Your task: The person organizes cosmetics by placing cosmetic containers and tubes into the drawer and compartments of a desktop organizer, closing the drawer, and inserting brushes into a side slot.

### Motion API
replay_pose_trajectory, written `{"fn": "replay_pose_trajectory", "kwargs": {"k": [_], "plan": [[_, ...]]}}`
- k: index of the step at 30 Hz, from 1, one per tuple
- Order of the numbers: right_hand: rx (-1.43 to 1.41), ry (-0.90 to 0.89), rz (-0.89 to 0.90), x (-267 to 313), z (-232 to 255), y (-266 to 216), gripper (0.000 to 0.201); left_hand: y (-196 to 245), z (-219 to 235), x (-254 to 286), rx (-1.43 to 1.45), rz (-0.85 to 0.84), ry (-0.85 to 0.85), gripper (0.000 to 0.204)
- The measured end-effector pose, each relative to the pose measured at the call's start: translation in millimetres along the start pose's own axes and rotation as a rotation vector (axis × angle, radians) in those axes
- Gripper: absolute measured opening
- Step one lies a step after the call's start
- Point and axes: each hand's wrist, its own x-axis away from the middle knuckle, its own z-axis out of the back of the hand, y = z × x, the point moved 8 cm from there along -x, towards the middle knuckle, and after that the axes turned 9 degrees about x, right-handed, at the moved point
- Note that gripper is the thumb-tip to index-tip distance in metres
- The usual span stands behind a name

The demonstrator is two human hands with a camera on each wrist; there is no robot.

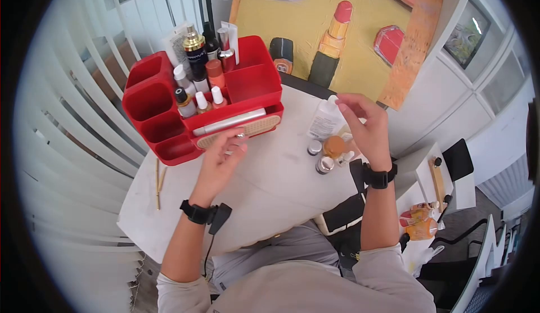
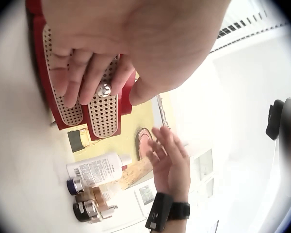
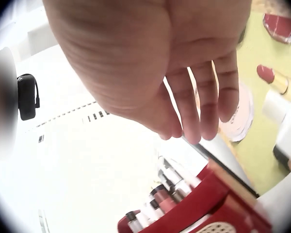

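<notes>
A red cosmetics organizer [image 1: 160,150] stands on the white table, with a drawer [image 1: 269,124] pulled partly out; a long silver item [image 1: 230,120] lies inside. The drawer front is woven cane with a round silver knob [image 2: 104,91]. My left hand [image 1: 222,164] is at this front, its loosely extended fingers beside the knob. On the right, my right hand [image 1: 365,124] hovers with nothing in it, fingers extended and thumb close to them. In the head view it overlaps the cap of a white bottle [image 1: 325,119]; in the left wrist view it is apart from that bottle.
Small jars and bottles, including an amber-lidded jar [image 1: 334,146], cluster below the white bottle. Nail polish [image 1: 185,102] and several other bottles fill the organizer's top. Two thin sticks [image 1: 158,186] lie at the table's left. A lipstick painting [image 1: 332,43] stands behind.
</notes>
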Motion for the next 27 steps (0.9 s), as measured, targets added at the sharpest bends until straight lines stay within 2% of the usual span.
{"fn": "replay_pose_trajectory", "kwargs": {"k": [8,10,11,13,17,19,20,22,27], "plan": [[0.095,-0.005,-0.050,13,12,16,0.013,-2,6,-18,0.015,0.070,0.044,0.038],[0.179,-0.077,-0.095,18,9,18,0.015,4,6,-11,-0.076,-0.025,0.042,0.031],[0.184,-0.077,-0.103,24,11,16,0.015,-2,7,-4,-0.073,-0.019,0.035,0.031],[0.377,-0.264,-0.046,32,-3,9,0.018,-16,4,6,-0.016,0.021,-0.066,0.024],[0.584,-0.337,-0.011,44,-13,16,0.021,-29,5,18,0.042,0.086,-0.065,0.022],[0.721,-0.349,0.013,48,-15,21,0.020,-33,15,22,0.076,0.111,0.017,0.019],[0.724,-0.354,0.014,52,-18,27,0.020,-34,16,24,0.080,0.113,0.018,0.019],[0.779,-0.415,0.150,56,-33,33,0.019,-31,20,23,0.073,0.096,0.032,0.018],[0.874,-0.504,0.158,52,-44,36,0.021,-36,18,25,0.024,0.111,-0.008,0.021]]}}
